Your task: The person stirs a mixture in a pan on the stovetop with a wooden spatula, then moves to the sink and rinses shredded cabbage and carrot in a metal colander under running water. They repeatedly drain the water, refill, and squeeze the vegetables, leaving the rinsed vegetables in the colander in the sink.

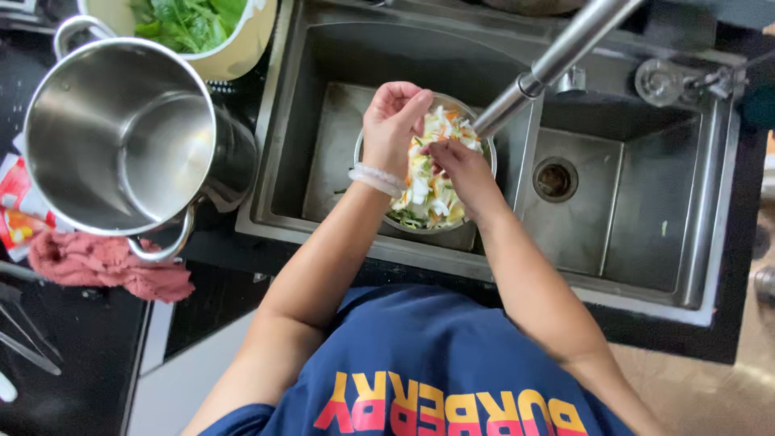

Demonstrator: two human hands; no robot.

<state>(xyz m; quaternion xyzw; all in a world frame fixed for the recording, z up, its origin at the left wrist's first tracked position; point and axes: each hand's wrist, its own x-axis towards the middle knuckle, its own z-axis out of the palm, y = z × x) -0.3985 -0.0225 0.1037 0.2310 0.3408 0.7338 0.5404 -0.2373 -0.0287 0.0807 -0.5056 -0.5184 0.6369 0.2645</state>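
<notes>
Only the head view here, looking straight down: near the middle of the frame a metal bowl (478,153) sits in the sink (630,210), heaped with chopped vegetables (428,182), mostly pale cabbage-looking bits with orange and green strips mixed in. Left hand (393,125) is over the bowl's left rim with the fingers curled inward, looks like it's cupping or pinching a bit of the mix, though I can't see what's actually inside that grip. Right hand (458,165) is down on top of the pile, fingertips pressed into the shreds, loosely closed on a few of them. The faucet (557,60) slants in from the upper right with its spout right over the bowl. My guess on handling: the shreds are light, limp, wet and slippery, so they'd slide out of a pinch; scooping with cupped fingers would work better, and the bowl itself is stiff, best grabbed by its rim. Upper left of the frame there's a big empty steel pot (121,137) on the dark counter (89,355), a pink cloth (105,262) below it, and a pale bowl of leafy greens (194,24) at the top.
</notes>
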